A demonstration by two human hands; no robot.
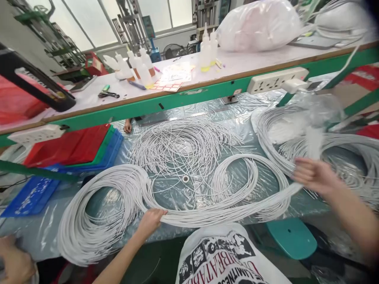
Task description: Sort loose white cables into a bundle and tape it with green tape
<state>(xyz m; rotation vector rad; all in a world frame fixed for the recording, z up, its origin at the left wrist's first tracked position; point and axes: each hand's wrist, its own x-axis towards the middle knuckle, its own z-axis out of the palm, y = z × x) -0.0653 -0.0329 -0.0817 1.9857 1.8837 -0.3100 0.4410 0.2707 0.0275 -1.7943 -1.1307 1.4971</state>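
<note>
A bundle of thin white cables (219,215) stretches along the near edge of the table. My left hand (152,221) is closed around its left part. At its right end, raised above the table, my right hand (314,175) is closed on the bundle, slightly blurred. A translucent pale strip (314,142) shows just above the right fingers; whether they touch it I cannot tell. Left of my left hand lies a large coil of white cables (118,213). Beyond the bundle are a smaller coil (251,177) and a loose tangle of cables (177,146).
More coils (355,146) lie at right. A small white roll (185,178) sits mid-table. Red, green and blue trays (71,146) are stacked at left. A green-edged shelf (166,100) with bottles (205,51) crosses behind. Other people's hands show at far left (17,260) and beneath the shelf (127,126).
</note>
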